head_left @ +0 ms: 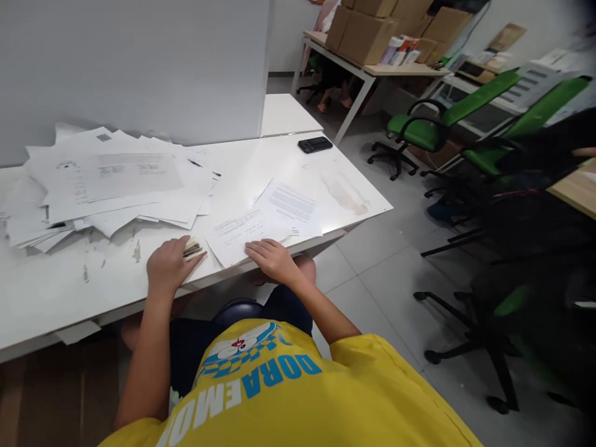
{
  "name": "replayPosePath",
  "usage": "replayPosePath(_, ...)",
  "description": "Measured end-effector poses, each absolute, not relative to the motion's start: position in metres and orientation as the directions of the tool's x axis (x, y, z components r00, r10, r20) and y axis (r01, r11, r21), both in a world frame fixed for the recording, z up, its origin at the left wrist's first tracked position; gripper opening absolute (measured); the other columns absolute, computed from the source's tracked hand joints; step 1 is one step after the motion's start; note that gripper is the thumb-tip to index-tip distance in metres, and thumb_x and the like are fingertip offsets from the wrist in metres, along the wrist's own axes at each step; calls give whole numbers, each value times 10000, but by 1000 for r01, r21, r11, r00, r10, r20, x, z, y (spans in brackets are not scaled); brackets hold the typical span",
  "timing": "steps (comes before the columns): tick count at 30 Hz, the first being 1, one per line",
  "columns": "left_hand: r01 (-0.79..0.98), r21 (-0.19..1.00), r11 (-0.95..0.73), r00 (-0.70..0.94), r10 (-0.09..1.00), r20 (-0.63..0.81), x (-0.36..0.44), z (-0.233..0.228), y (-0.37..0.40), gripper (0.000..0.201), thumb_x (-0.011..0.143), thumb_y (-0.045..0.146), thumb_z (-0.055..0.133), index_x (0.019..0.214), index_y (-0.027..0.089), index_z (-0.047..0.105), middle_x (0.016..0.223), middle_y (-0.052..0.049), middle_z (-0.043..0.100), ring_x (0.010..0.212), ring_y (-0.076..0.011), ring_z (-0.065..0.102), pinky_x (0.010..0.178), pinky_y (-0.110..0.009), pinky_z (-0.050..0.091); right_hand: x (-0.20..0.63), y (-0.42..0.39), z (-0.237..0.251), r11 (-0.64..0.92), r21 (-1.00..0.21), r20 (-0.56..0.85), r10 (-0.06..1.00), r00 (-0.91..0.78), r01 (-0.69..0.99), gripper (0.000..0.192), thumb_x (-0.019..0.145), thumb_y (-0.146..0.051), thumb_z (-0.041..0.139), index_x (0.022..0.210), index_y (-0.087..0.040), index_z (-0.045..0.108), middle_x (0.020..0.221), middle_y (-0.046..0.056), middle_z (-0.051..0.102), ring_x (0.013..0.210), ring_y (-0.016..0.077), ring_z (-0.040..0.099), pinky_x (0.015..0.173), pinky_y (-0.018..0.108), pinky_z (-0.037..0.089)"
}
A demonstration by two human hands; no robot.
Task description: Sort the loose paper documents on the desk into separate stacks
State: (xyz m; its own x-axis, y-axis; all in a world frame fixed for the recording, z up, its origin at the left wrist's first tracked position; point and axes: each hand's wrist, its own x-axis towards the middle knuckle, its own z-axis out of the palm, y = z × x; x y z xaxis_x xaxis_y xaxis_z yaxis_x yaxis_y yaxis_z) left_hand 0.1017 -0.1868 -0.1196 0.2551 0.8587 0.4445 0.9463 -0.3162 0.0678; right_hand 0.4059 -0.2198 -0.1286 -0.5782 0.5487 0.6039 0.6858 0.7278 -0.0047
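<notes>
My left hand (168,266) is at the table's front edge, closed round a small beige-and-brown bundle (192,249) of flat pieces. Its kind is hard to make out, since my fingers cover most of it. My right hand (272,259) lies with its fingers flat on the near edge of a printed sheet (237,236). Another printed sheet (293,208) overlaps it at the upper right. Both rest on the white table (233,161), between and beyond my hands.
A large messy paper pile (116,180) covers the table's left part, against a white partition (130,62). A black phone-like device (315,144) lies near the far right edge. Green chairs (419,130) stand on the tiled floor; cardboard boxes (361,34) sit on another desk, a person's feet beneath it.
</notes>
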Motion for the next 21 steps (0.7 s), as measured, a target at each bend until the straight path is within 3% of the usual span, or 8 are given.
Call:
replayPosePath(3, 943, 62, -326, 275, 872, 405, 103, -116, -189, 537, 911, 629, 513, 1174, 182, 651, 931, -121, 675, 896, -286, 617, 709, -357, 391, 395, -221, -129, 761, -45, 618, 530, -581, 648, 302, 1018, -112, 449, 1211, -162, 675, 1246, 115, 721, 1161, 209, 667, 952, 372, 519)
replayPosePath(11, 922, 50, -383, 348, 879, 327, 103, -113, -189, 440, 914, 503, 548, 1210, 186, 625, 968, -127, 677, 949, -307, 605, 745, -381, 404, 380, -222, -126, 717, -185, 598, 625, -502, 672, 297, 1019, -136, 449, 1154, -195, 706, 1193, 106, 743, 1112, 200, 694, 891, 356, 551)
replayPosePath(21, 916, 33, -400, 366, 866, 340, 104, -112, -189, 481, 937, 565, 512, 1218, 191, 625, 982, -115, 691, 959, -291, 615, 768, -371, 401, 387, -229, -131, 644, -217, 715, 616, -329, 733, 258, 1022, -160, 461, 1124, -166, 698, 1074, 123, 772, 985, 204, 728, 813, 340, 561)
